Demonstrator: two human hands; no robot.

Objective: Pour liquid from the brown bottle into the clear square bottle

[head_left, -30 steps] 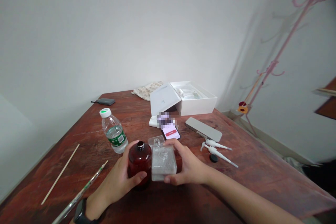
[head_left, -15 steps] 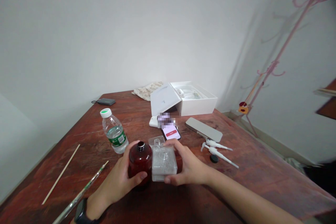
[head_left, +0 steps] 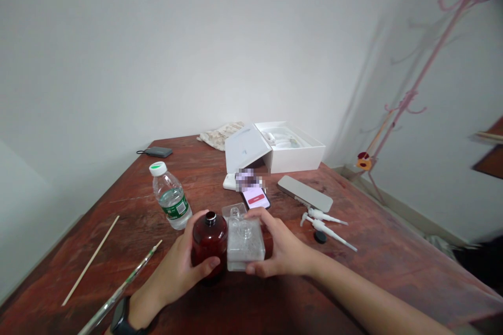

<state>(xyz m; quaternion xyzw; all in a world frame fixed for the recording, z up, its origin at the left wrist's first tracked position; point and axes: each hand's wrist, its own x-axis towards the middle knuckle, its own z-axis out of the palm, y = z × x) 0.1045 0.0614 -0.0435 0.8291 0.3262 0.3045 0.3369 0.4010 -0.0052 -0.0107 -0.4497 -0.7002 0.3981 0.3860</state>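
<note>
My left hand (head_left: 184, 260) is wrapped round a dark amber bottle (head_left: 209, 246) with an uncapped neck, standing upright. Beside it, my right hand (head_left: 277, 246) grips a clear square bottle (head_left: 245, 243) by its right side, thumb at the near corner. The two bottles stand side by side, nearly touching. Just behind the square bottle another clear piece (head_left: 231, 211) shows in part. Two white pump heads (head_left: 328, 230) with long tubes lie to the right, near a small black cap (head_left: 320, 237).
A water bottle (head_left: 172, 199) stands left of my hands, with a thin wooden stick (head_left: 91, 260) and a wrapped stick (head_left: 121, 289) nearer. Behind are a phone (head_left: 256, 199), a grey case (head_left: 305, 193), an open white box (head_left: 296, 159), a cloth (head_left: 220, 136) and a dark grey device (head_left: 157, 152).
</note>
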